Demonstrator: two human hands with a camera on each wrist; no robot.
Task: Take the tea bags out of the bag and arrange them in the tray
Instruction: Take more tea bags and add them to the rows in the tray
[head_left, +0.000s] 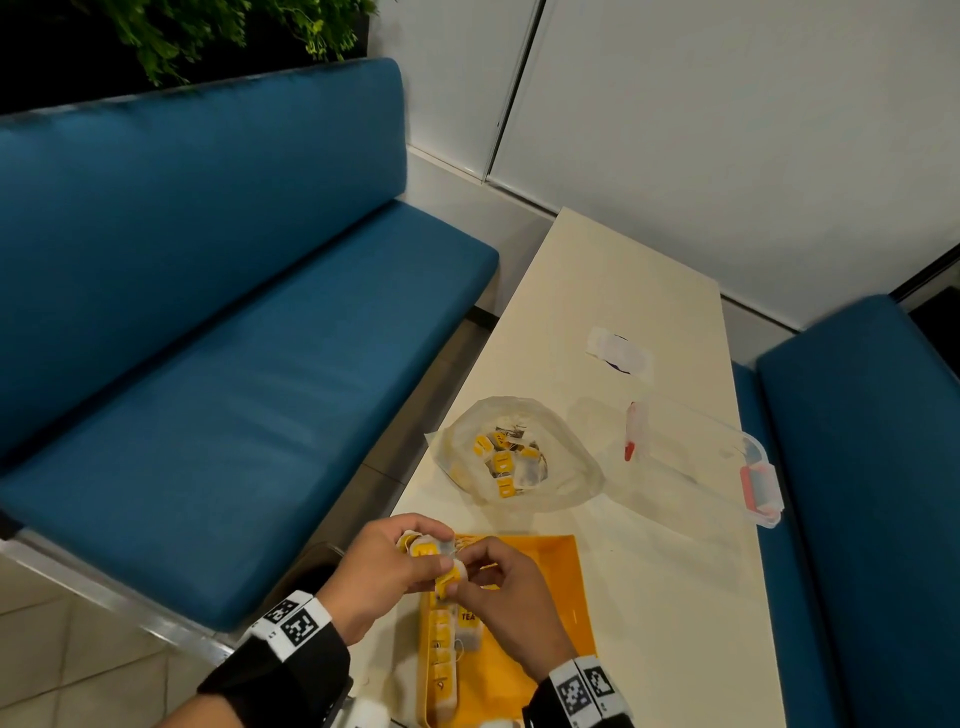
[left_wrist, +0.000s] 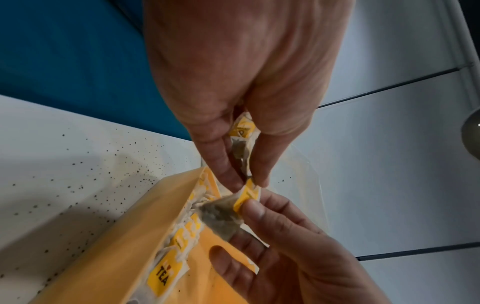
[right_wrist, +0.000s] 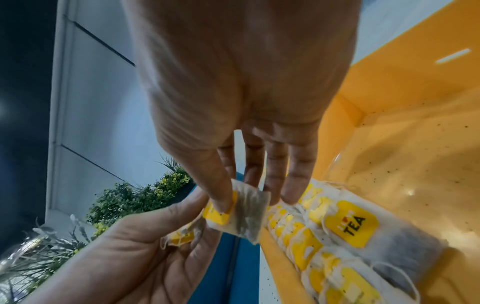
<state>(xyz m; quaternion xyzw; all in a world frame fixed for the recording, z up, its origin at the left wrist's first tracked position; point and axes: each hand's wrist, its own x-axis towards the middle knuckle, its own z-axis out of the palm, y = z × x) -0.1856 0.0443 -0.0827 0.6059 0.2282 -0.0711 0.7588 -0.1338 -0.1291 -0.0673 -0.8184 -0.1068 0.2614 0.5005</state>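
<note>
A long cream surface (head_left: 623, 291) ran between two blue padded benches (head_left: 208, 312) toward a white panelled wall (head_left: 727, 130), with green foliage (head_left: 234, 31) above the left bench. Dark specks dotted the surface near the yellow tray (head_left: 561, 582), whose near end was cut off by the frame edge. In the tray a row of tea bags (head_left: 441, 649) stood packed along its left wall — soft white paper with glossy yellow tags. The crinkled clear plastic bag (head_left: 519, 452) lay open beyond the tray, more tea bags inside. A clear lidded container (head_left: 701, 457) sat to its right; a small white wrapper farther off was hard to make out. The left hand (head_left: 379, 571) gripped a cluster of tea bags over the tray's far-left corner, while the right hand (head_left: 509, 603) pinched one tea bag (right_wrist: 246, 214) — its fingers (right_wrist: 221, 195) on the tag.
</note>
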